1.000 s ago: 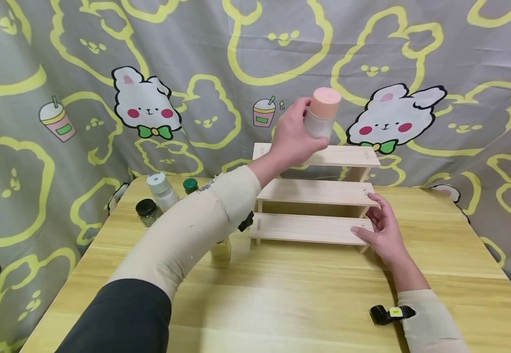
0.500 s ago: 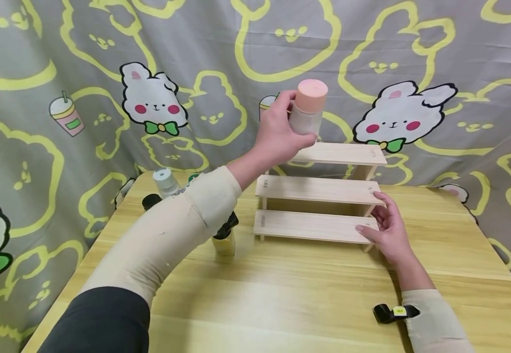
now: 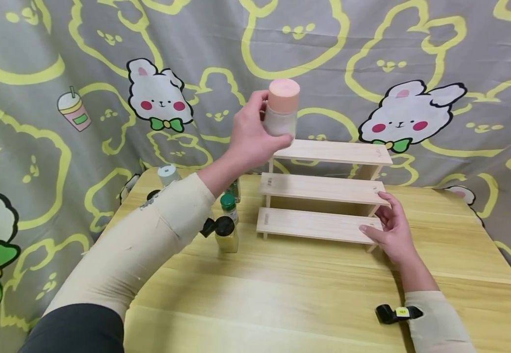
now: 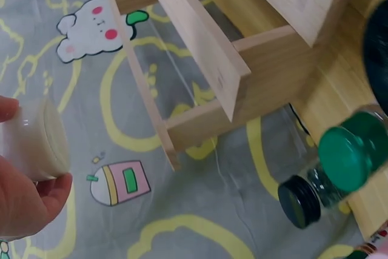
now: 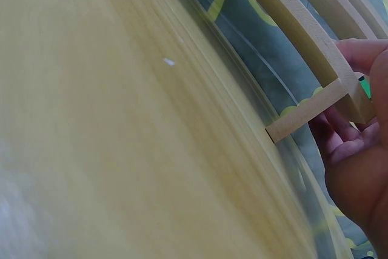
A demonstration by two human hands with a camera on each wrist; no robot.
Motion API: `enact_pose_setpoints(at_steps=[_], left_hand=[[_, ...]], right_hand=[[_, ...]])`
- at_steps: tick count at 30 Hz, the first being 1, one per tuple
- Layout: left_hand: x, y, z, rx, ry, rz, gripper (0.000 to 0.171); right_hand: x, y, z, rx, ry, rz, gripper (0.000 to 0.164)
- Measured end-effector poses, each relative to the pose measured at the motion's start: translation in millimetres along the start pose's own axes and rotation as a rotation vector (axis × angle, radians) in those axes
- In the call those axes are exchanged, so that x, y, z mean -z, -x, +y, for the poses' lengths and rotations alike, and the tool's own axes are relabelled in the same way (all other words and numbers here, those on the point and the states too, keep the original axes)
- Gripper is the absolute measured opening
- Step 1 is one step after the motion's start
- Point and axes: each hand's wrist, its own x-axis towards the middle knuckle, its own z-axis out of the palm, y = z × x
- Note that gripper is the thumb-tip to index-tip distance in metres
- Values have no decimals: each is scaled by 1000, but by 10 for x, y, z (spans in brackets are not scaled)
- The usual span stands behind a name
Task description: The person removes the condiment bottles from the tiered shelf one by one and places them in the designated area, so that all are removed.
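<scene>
Up in front of the curtain, my left hand (image 3: 251, 130) grips a jar (image 3: 280, 122) with a peach-pink cap and a pale, frosted body, held upright. In the left wrist view its pale base (image 4: 39, 141) shows at the left edge, fingers wrapped around it. Lower right of it stands a three-tier wooden shelf (image 3: 321, 189), with bare steps. My right hand (image 3: 394, 233) holds the shelf's right end, thumb on the lowest step and fingers around the side. In the right wrist view the right hand (image 5: 357, 168) is at the shelf's end board (image 5: 312, 110).
Left of the shelf stand a yellow-filled jar with a black lid (image 3: 227, 240), a green-capped bottle (image 3: 229, 206) and a dark-flecked bottle (image 3: 235, 190). A white-capped bottle (image 3: 168, 174) is partly behind the left sleeve. A patterned curtain (image 3: 317, 49) hangs behind the wooden table (image 3: 281, 299).
My left hand has carried the jar leftward, from above the shelf's top step toward its left end. More bottles show beside the sleeve. My right hand stays on the shelf.
</scene>
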Motion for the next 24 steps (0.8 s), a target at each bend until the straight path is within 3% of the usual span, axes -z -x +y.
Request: enact_pose_setpoints(at_steps=[12,24], left_hand=[[341,226,-67,47,-70,57,76],[703,476,-102,116,-107,133,77]], right_hand=[[10,-1,9,-9,37,-1,96],[20,-9,29,42,14,-28,95]])
